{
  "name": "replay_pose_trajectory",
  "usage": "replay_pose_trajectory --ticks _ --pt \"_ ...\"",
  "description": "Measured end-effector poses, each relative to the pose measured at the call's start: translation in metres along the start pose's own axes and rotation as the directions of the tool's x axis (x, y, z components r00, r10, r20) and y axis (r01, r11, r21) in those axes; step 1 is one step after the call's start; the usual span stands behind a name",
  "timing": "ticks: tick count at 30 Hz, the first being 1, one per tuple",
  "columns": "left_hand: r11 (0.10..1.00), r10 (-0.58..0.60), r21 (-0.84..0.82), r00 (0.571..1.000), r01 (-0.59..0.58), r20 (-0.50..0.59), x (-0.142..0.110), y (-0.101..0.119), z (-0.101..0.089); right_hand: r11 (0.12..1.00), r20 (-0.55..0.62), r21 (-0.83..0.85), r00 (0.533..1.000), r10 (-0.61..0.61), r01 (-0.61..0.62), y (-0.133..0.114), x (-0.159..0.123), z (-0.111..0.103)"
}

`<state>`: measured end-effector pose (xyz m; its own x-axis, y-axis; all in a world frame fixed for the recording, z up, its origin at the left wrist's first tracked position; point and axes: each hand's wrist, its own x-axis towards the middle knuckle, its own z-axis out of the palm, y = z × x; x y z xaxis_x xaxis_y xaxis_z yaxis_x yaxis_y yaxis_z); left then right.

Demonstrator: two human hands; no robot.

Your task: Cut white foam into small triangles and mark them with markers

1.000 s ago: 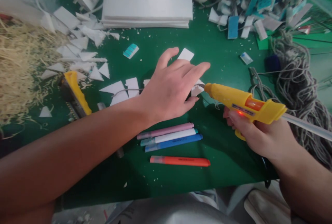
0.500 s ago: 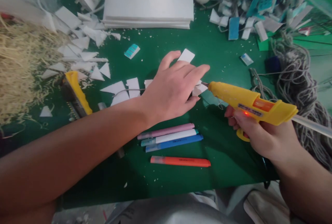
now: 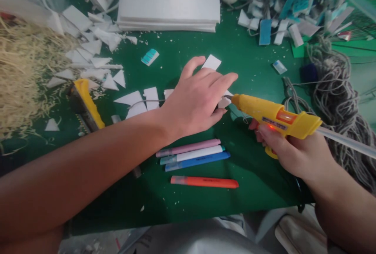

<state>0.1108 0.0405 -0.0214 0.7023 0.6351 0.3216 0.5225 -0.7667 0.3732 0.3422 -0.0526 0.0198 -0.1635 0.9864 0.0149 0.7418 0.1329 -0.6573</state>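
Note:
My right hand [image 3: 290,152] is wrapped round a yellow hot glue gun [image 3: 258,109] with a small red light and a clear glue stick out of its back. The nozzle meets a small white foam piece [image 3: 225,102] between the thumb and index finger of my left hand [image 3: 196,97]. That hand bends over the piece and steadies it, other fingers spread; its palm side is hidden. A thin grey cord [image 3: 147,101] runs from under it across white foam cut-outs [image 3: 152,98] to the left. Another white piece [image 3: 212,62] shows beyond my fingers.
Several markers, an orange one [image 3: 205,182] nearest, lie in front. A yellow-handled cutter [image 3: 89,103], foam scraps [image 3: 94,46] and straw [image 3: 29,77] are at left. A stack of white sheets [image 3: 169,7] lies behind; grey yarn [image 3: 337,89] and blue-white pieces [image 3: 282,7] at right.
My right hand has brought the glue gun a little to the left, so its nozzle reaches further in beside my left fingers. My left hand has stayed in place.

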Motion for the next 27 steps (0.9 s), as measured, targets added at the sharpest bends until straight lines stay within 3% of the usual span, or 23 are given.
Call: replay_pose_trajectory --ticks 9,15,18,21,23,27 --pt "1.000 -0.003 0.006 1.000 0.003 0.019 0.0011 0.0002 -0.0019 0.992 -0.051 0.124 0.998 -0.027 0.034 -0.0014 -0.0017 0.0030" --pt "1.000 0.004 -0.001 1.000 -0.004 -0.010 0.0003 -0.0004 0.0006 1.000 -0.021 0.022 1.000 -0.017 0.017 -0.0009 -0.0007 0.0017" --pt "1.000 0.016 0.007 1.000 -0.016 -0.024 -0.0007 -0.0012 0.0020 0.990 -0.029 0.144 1.000 0.009 -0.005 0.0013 -0.0045 0.0035" --pt "1.000 0.018 0.018 0.999 -0.017 -0.030 -0.0015 -0.0022 0.0029 0.951 -0.146 0.301 0.982 0.123 -0.074 0.0013 -0.0076 0.0054" --pt "1.000 0.024 0.019 0.999 -0.023 -0.025 -0.0017 -0.0032 0.0035 0.934 -0.113 0.345 0.984 0.137 -0.090 -0.0008 -0.0070 0.0057" --pt "1.000 0.026 0.013 1.000 -0.026 -0.016 -0.0007 -0.0050 0.0028 0.923 -0.165 0.374 0.972 0.165 -0.093 -0.0068 -0.0025 0.0055"
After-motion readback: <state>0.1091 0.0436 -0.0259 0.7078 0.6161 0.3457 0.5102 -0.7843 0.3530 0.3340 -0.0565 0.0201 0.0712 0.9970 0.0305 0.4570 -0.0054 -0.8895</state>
